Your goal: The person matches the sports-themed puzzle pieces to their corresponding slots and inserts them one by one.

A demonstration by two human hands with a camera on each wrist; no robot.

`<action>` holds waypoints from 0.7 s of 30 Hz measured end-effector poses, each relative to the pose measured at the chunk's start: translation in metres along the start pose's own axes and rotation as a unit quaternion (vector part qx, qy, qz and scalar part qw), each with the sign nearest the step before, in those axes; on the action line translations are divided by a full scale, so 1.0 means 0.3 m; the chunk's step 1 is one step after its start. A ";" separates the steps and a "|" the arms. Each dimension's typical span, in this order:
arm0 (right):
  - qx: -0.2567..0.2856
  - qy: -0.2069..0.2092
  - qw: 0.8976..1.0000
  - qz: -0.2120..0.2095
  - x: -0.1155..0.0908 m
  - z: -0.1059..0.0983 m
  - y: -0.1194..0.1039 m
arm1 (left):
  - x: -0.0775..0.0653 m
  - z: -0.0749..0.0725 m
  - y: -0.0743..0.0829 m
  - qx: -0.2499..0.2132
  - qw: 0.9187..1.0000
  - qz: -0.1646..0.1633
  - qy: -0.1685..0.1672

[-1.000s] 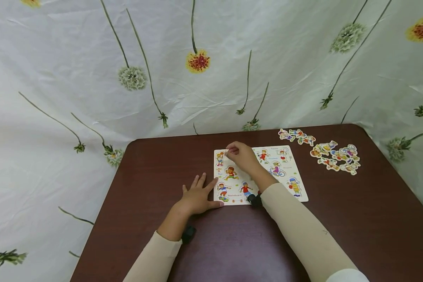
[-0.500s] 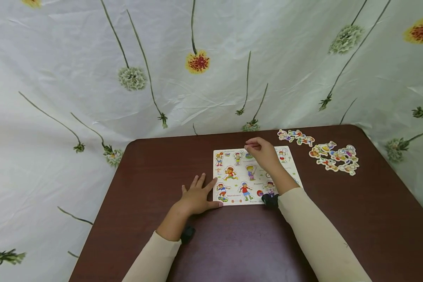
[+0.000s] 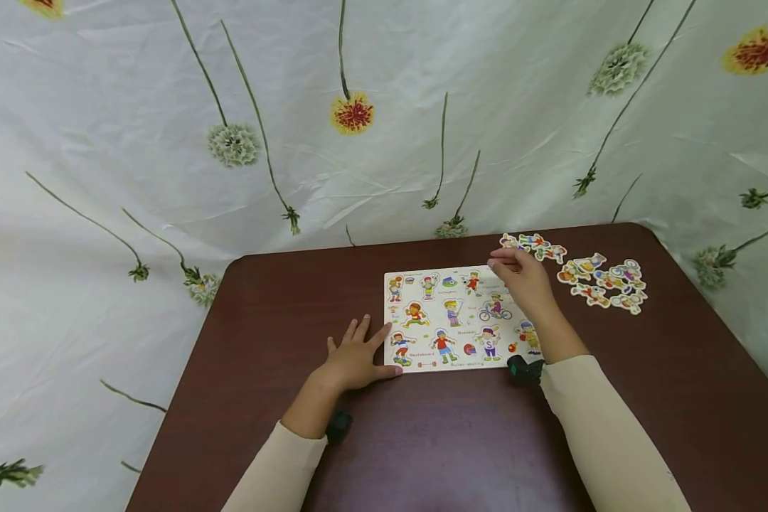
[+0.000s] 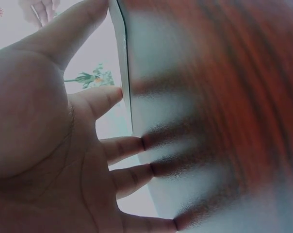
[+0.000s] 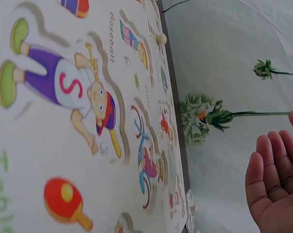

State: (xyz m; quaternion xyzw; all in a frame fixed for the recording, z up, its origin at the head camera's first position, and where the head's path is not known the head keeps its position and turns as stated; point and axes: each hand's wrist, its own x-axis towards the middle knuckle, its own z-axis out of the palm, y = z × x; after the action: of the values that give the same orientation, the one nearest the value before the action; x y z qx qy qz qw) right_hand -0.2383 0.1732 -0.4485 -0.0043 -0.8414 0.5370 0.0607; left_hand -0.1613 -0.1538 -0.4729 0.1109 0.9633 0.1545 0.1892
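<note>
A white puzzle board (image 3: 432,331) printed with children at sports lies on the table. My left hand (image 3: 352,359) rests spread out at its left side, thumb at the near left corner and index fingertip at the left edge. In the left wrist view the fingertips touch the glossy tabletop (image 4: 224,121). Above the board's far right corner is my right hand (image 3: 528,284), fingers loosely bent. The right wrist view shows that hand (image 5: 277,179) holding nothing, with the baseball figure (image 5: 64,85) and cyclist figure (image 5: 146,160) nearby. My right hand and wrist hide the board's right side.
Several cut-out figure pieces (image 3: 608,281) lie in a loose cluster right of the board. A smaller group (image 3: 540,245) sits near the table's back edge. A small wooden knob (image 5: 161,39) stands up from the board. Behind the dark red-brown table (image 3: 281,320) hangs a floral cloth (image 3: 390,163).
My right hand has moved rightward across the board, from its far left part to its far right corner, uncovering the printed figures. The left hand has stayed in place.
</note>
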 end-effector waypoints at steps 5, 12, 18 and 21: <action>-0.006 0.033 0.999 0.017 -0.018 -0.064 0.035 | 0.001 0.000 0.001 -0.004 1.000 -0.001 -0.002; -0.002 0.068 0.997 0.041 -0.033 -0.163 0.077 | 0.001 -0.003 0.001 -0.004 1.000 -0.001 -0.008; -0.017 0.086 0.993 0.080 -0.035 -0.251 0.109 | 0.000 -0.002 -0.001 -0.005 1.000 -0.002 -0.009; -0.030 0.091 0.990 0.105 -0.033 -0.289 0.129 | 0.002 0.000 -0.002 -0.004 1.000 -0.001 -0.007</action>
State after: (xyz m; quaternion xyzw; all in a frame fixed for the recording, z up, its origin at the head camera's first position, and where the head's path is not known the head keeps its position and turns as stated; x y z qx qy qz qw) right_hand -0.2215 0.2672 -0.4483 -0.1436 -0.8430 0.5122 0.0800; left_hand -0.1618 -0.1543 -0.4734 0.1106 0.9614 0.1572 0.1968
